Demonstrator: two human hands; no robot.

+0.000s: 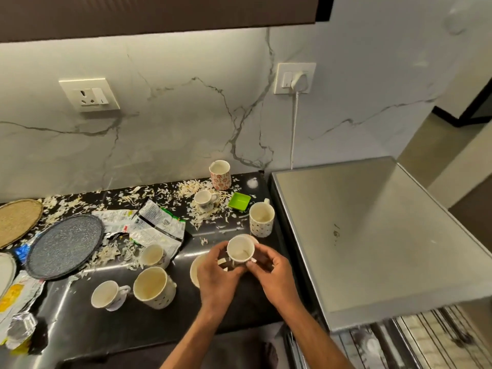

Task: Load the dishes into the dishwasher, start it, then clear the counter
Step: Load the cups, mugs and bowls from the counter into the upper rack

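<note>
Head view puts our two hands at the middle of the picture, above the black bench (149, 323). Our left hand (217, 278) and our right hand (274, 272) both curl their fingers round one small white cup (240, 249), held between them with its mouth tilted up toward us. Just under the left hand a pale plate (195, 270) peeks out.

Moving outward, a dotted mug (261, 219) stands upright beside the cup, near the bench's right end. To the left stand a large cream mug (154, 287), a handled white cup (109, 295) and another cup (153, 255) behind them. Farther back we see a small cup (204, 199), a green square dish (239, 201) and a flowered mug (220, 174) against the wall.

White shreds (194, 189) litter the dark glossy surface, with torn foil wrappers (154, 225) among them. A speckled grey round plate (64, 245) and a woven mat (17, 222) lie at the left.

A steel-topped appliance (372, 235) adjoins the bench on the right, wire racks (415, 339) showing below its front edge. Behind runs a veined marble wall (186, 123) with two socket plates; a white plug (299, 81) and cord sit in the right one.
</note>
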